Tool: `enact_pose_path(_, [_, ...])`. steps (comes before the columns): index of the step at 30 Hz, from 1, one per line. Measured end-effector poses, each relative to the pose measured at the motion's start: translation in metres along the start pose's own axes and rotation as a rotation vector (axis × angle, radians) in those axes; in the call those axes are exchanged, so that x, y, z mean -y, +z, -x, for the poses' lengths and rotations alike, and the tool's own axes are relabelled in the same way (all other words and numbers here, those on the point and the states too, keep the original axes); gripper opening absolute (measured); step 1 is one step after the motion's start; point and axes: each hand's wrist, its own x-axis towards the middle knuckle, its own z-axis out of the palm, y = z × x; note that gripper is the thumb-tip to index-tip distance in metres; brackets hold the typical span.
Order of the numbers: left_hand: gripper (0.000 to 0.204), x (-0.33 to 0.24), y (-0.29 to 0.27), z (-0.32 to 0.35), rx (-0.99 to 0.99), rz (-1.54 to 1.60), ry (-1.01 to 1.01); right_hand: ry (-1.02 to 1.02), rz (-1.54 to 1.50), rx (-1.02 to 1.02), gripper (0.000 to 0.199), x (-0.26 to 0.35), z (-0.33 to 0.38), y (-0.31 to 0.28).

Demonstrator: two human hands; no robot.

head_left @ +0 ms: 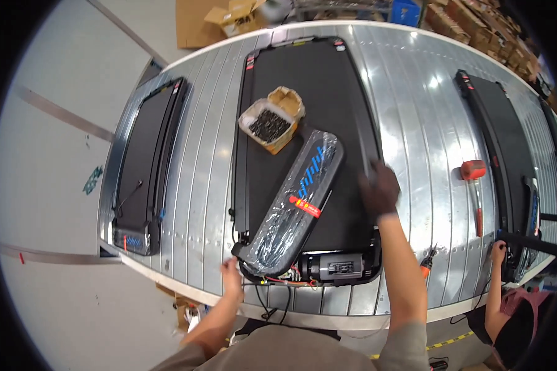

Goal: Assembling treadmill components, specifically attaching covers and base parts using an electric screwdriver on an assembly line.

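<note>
In the head view, the left hand (231, 274) is holding its fingers partly curled beside the near left corner of a plastic-wrapped cover (278, 232); contact cannot be determined. The right hand (380, 190) is lying at the right rail of the treadmill deck (303, 80); blur is obscuring its opening and any grip. The cover is resting obliquely on the deck, beside an exposed motor (339, 268). An open carton (269, 125) of small dark parts is sitting near the cover's far end. The metal tabletop (207, 154) is supporting the deck and, rightward, a red-headed mallet (473, 170).
</note>
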Motion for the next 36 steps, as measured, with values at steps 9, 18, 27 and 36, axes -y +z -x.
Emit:
enact_pose_path(9, [0.056, 0.004, 0.012, 0.129, 0.212, 0.335, -0.208, 0.284, 0.207, 0.703, 0.077, 0.058, -0.114, -0.005])
enact_pose_path(18, [0.094, 0.017, -0.069, 0.180, 0.243, 0.296, 0.429, 0.587, -0.728, 0.020, 0.055, 0.034, 0.219, -0.263])
enact_pose_path(27, [0.085, -0.009, -0.054, 0.143, 0.333, 0.384, 0.693, 0.397, -0.377, -0.092, 0.086, 0.050, 0.283, -0.226])
enact_pose_path(36, [0.083, -0.010, -0.053, 0.139, 0.146, 0.227, 0.667, 0.351, -0.292, -0.045, 0.081, 0.045, 0.276, -0.210])
